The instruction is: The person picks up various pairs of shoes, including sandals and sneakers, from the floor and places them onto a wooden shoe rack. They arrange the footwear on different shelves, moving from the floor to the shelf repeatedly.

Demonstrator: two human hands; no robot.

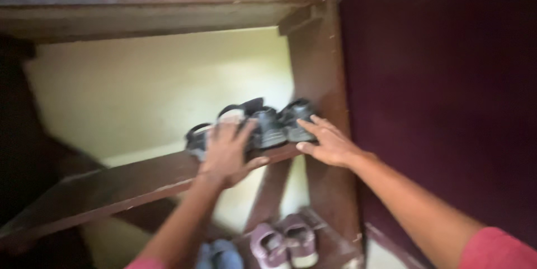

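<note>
Two pairs of dark shoes [263, 126] stand on the middle shelf [112, 188], at its right end. The left hand [226, 151] lies spread on the left pair; the right hand [327, 143] touches the right pair with open fingers. Neither hand grips yet. Pink shoes [282, 244] wait on the lower shelf.

Motion blur is smearing the dark sandals [263, 126], so their straps are running together. The left hand [226, 151] is covering 1 sandal's front. The bottom edge is cutting off the blue shoes [219, 255].
</note>
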